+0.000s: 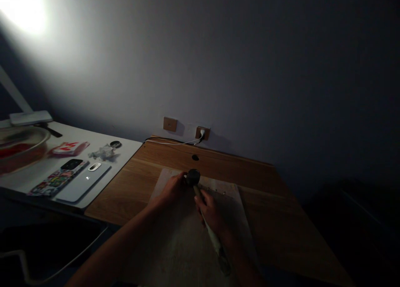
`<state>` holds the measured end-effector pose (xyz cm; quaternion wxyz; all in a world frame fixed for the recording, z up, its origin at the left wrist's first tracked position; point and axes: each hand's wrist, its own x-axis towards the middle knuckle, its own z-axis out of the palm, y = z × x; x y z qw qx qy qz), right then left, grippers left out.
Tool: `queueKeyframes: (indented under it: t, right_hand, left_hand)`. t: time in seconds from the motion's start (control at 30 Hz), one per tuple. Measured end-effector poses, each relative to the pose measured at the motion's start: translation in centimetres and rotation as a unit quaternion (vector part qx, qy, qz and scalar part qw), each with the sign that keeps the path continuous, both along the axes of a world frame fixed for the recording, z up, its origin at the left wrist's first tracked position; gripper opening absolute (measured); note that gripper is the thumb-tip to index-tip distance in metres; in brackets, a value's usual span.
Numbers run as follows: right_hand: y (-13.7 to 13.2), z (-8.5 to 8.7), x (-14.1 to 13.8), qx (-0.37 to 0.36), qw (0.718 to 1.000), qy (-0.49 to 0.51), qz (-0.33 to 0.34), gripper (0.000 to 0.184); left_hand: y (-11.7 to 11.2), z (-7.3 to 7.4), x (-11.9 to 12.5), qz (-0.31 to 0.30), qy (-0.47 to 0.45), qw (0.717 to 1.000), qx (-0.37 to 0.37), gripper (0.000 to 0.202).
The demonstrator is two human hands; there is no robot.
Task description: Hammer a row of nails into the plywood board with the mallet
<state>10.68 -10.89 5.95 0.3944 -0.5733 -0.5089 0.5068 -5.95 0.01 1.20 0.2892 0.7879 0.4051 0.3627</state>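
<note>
My right hand [211, 212] is wrapped round the pale handle of a hammer [212, 237], whose dark round head points away from me. Beside that head, my left hand [173, 187] has its fingertips pinched together low at the board. Whatever is between those fingertips is hidden by the hammer head and the dim light. Under both hands lies a worn, light-coloured board [175, 253]. To the right of the hammer head, several small nails [216, 190] stand up in a row near the board's far edge.
The board rests on a wooden table [125, 195] against the wall. On a white table [96, 133] at left are two phones [84, 183], a crumpled wrapper [104, 152], a red packet [68, 148], a plastic bowl [40, 139] and a lamp base [29, 117]. A charger [202, 133] sits in the wall socket.
</note>
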Motion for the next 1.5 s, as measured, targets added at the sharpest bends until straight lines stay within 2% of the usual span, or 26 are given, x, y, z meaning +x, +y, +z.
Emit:
queueKeyframes:
  t: [0.17,0.4,0.47,0.57,0.67,0.77,0.83,0.9,1.1,1.4,1.5]
  right_hand:
    - [-0.1,-0.2,-0.1,0.003,1.000,-0.002,-0.008,0.035]
    - [-0.9,0.5,1.0,-0.002,1.000,0.009,-0.008,0.040]
    - [-1.9,0.7,2.3,-0.006,1.000,0.009,-0.017,0.043]
    - [-4.1,0.4,4.8,-0.024,0.999,0.001,-0.045,0.048]
    - [-6.1,-0.7,6.8,-0.049,0.994,-0.003,-0.094,0.062]
    - [-7.3,-2.1,7.7,-0.065,0.988,-0.006,-0.140,0.078]
    - [-7.7,-2.9,7.8,-0.063,0.986,-0.001,-0.155,0.081]
    - [-7.8,-3.6,7.8,-0.058,0.985,0.001,-0.162,0.080]
    - [-8.0,-4.4,8.0,-0.043,0.981,-0.042,-0.184,0.078]
    - [-7.9,-4.2,7.8,-0.025,0.977,-0.058,-0.204,0.085]
    - [-8.1,-4.0,7.6,-0.031,0.978,-0.050,-0.200,0.082]
  left_hand:
    - [0.4,-0.8,0.0,-0.002,0.009,1.000,0.000,0.035]
    - [0.4,-0.8,0.1,0.004,0.038,0.999,-0.017,0.044]
    - [0.1,-0.4,0.1,0.019,0.049,0.999,0.008,0.042]
    - [-0.9,0.8,0.2,0.022,0.070,0.994,0.087,0.034]
    - [-2.6,2.5,1.2,-0.060,0.101,0.981,0.155,0.026]
    - [-4.7,4.1,2.7,-0.180,0.173,0.946,0.209,0.017]
    - [-5.8,4.6,3.5,-0.201,0.222,0.924,0.236,0.013]
    - [-6.5,4.5,3.9,-0.194,0.251,0.915,0.251,0.011]
    - [-6.2,3.6,3.3,-0.190,0.256,0.920,0.227,0.007]
    - [-6.6,3.9,3.6,-0.230,0.217,0.935,0.162,0.010]
    - [-5.7,3.6,2.3,-0.204,0.177,0.953,0.133,0.010]
